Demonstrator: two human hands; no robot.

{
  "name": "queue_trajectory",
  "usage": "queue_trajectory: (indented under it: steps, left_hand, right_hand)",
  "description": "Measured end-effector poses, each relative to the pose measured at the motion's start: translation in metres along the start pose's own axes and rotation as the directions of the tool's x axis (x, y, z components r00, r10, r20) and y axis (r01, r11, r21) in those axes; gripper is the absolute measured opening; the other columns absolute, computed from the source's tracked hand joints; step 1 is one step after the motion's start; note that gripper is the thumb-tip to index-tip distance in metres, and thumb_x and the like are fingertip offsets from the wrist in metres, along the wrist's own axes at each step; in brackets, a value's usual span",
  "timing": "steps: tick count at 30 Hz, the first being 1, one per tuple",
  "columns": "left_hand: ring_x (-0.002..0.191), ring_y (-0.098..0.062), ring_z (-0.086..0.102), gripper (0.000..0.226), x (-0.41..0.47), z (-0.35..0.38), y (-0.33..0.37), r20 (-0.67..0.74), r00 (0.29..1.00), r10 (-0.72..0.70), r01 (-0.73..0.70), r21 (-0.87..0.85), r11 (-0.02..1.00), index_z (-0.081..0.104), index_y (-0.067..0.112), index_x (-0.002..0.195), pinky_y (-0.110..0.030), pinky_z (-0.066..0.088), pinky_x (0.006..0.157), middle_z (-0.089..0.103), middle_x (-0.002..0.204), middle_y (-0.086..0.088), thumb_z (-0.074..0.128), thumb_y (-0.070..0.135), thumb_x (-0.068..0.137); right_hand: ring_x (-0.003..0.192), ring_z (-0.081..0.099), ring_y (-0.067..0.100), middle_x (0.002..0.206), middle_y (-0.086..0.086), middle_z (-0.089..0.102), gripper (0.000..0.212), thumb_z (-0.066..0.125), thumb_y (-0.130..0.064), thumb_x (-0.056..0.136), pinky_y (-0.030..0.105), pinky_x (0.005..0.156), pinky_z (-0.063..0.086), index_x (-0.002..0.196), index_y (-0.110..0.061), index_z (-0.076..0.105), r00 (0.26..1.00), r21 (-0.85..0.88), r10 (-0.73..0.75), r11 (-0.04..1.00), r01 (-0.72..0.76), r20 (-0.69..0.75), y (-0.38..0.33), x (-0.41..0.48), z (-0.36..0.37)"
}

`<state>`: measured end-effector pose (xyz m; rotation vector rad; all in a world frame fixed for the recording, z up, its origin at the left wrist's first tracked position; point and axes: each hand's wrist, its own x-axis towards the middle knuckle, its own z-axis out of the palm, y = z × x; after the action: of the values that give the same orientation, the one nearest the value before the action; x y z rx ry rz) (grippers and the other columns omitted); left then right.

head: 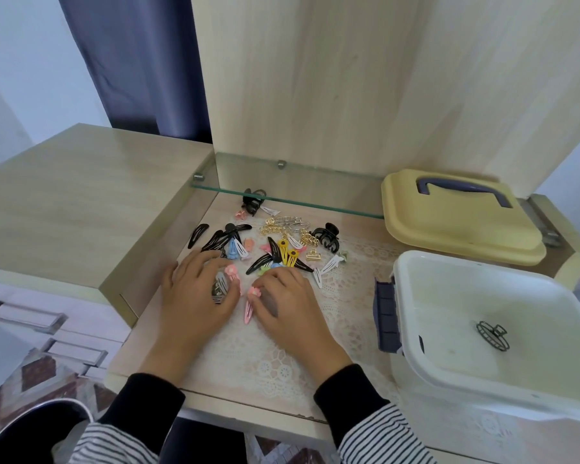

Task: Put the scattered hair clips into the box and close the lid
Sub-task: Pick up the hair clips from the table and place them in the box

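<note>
Several hair clips [275, 249] lie scattered on the lace mat: black, yellow, white, pink and gold ones. My left hand [198, 289] lies over the near left of the pile, fingers curled round clips, among them a pink flower clip [231, 272]. My right hand [288, 299] rests beside it, and its thumb and fingers pinch a pink snap clip [249, 309]. At the right stands the open white box [482, 296] with one black claw clip [492, 334] inside. Its yellow lid [456, 216] with a dark handle lies behind it.
A glass shelf [282, 195] runs across above the back of the pile. A raised wooden cabinet top [81, 195] borders the left side. Drawer handles [24, 316] and a dark round stool [37, 430] sit lower left. A black claw clip [327, 234] lies toward the box.
</note>
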<state>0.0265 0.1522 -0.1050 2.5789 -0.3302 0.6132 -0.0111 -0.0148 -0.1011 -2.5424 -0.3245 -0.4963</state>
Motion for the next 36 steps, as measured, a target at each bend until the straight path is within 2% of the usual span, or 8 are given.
queue_trajectory:
  steps: [8, 13, 19, 23, 26, 29, 33, 36]
  left_hand:
    - [0.096, -0.006, 0.064, 0.028, -0.004, -0.008, 0.005, -0.04, 0.994, 0.103, -0.106, -0.07, 0.992, 0.058, 0.026, 0.11, -0.039, 0.026, 0.109, 0.068, 0.102, 0.014, 0.053, 0.038, 0.085]
    - [0.08, -0.011, 0.065, 0.028, -0.005, -0.015, 0.011, -0.063, 0.991, 0.116, -0.123, -0.122, 0.985, 0.065, 0.021, 0.105, -0.025, 0.031, 0.097, 0.07, 0.09, 0.011, 0.052, 0.038, 0.087]
    - [0.083, -0.016, 0.064, 0.026, 0.0, -0.029, 0.028, -0.04, 0.995, 0.095, -0.101, -0.199, 0.975, 0.062, 0.021, 0.106, -0.034, 0.048, 0.082, 0.068, 0.093, 0.007, 0.054, 0.038, 0.09]
    - [0.081, 0.0, 0.065, 0.018, 0.014, -0.045, 0.075, -0.109, 0.994, -0.002, -0.047, -0.436, 0.899, 0.059, 0.023, 0.097, -0.007, 0.046, 0.074, 0.065, 0.089, 0.015, 0.07, 0.015, 0.085]
    - [0.076, -0.002, 0.069, 0.016, 0.026, -0.061, 0.122, 0.021, 0.999, -0.031, 0.037, -0.679, 0.733, 0.06, 0.019, 0.09, -0.014, 0.052, 0.068, 0.07, 0.086, 0.007, 0.072, 0.012, 0.084]
    - [0.072, -0.01, 0.071, 0.014, 0.038, -0.074, 0.168, 0.16, 0.986, 0.047, 0.093, -0.762, 0.641, 0.062, 0.019, 0.086, -0.023, 0.056, 0.066, 0.073, 0.078, 0.002, 0.074, 0.016, 0.083]
    - [0.074, -0.009, 0.07, 0.012, 0.051, -0.075, 0.219, 0.387, 0.899, 0.205, 0.167, -0.735, 0.658, 0.062, 0.021, 0.081, -0.013, 0.049, 0.063, 0.073, 0.079, 0.009, 0.074, 0.024, 0.082]
    - [0.08, -0.008, 0.071, 0.01, 0.055, -0.062, 0.25, 0.491, 0.794, 0.359, 0.126, -0.711, 0.692, 0.064, 0.02, 0.081, -0.024, 0.052, 0.074, 0.073, 0.084, 0.011, 0.073, 0.024, 0.083]
  right_hand:
    - [0.095, 0.048, 0.01, 0.098, -0.007, 0.061, 0.015, 0.053, -0.029, 0.091, 0.027, 0.084, 0.041, 0.098, -0.018, 0.061, 0.999, 0.057, -0.006, 0.998, 0.009, -0.044, -0.007, -0.002, -0.007]
    - [0.091, 0.049, 0.009, 0.096, -0.006, 0.061, 0.01, 0.057, -0.025, 0.09, 0.025, 0.082, 0.044, 0.096, -0.017, 0.06, 0.999, 0.217, 0.05, 0.975, -0.046, -0.015, -0.012, -0.004, -0.015]
    - [0.075, 0.055, 0.006, 0.082, -0.006, 0.061, 0.003, 0.06, -0.014, 0.088, 0.013, 0.067, 0.042, 0.086, -0.016, 0.06, 0.997, 0.329, 0.08, 0.941, -0.083, 0.022, -0.03, -0.006, -0.059]
    - [0.069, 0.059, 0.009, 0.073, -0.003, 0.064, 0.005, 0.063, -0.009, 0.086, 0.017, 0.065, 0.047, 0.081, -0.011, 0.062, 0.993, 0.376, 0.113, 0.919, -0.118, 0.035, -0.034, -0.007, -0.123]
    - [0.067, 0.06, 0.011, 0.071, -0.004, 0.066, 0.006, 0.063, -0.012, 0.084, 0.026, 0.067, 0.051, 0.078, -0.015, 0.062, 0.984, 0.32, 0.167, 0.931, -0.176, 0.056, -0.025, -0.009, -0.174]
    - [0.061, 0.055, 0.004, 0.068, -0.007, 0.063, 0.007, 0.066, -0.016, 0.083, 0.016, 0.06, 0.044, 0.076, -0.018, 0.063, 0.97, 0.224, 0.238, 0.944, -0.242, 0.042, -0.007, -0.013, -0.224]
    - [0.068, 0.061, 0.01, 0.078, -0.006, 0.068, 0.007, 0.068, -0.02, 0.082, 0.02, 0.055, 0.045, 0.077, -0.023, 0.064, 0.923, 0.026, 0.346, 0.934, -0.355, 0.166, 0.026, -0.02, -0.279]
    - [0.07, 0.065, 0.013, 0.077, -0.01, 0.069, 0.009, 0.068, -0.021, 0.08, 0.034, 0.068, 0.054, 0.075, -0.027, 0.065, 0.853, -0.124, 0.438, 0.899, -0.42, 0.285, 0.055, -0.032, -0.303]
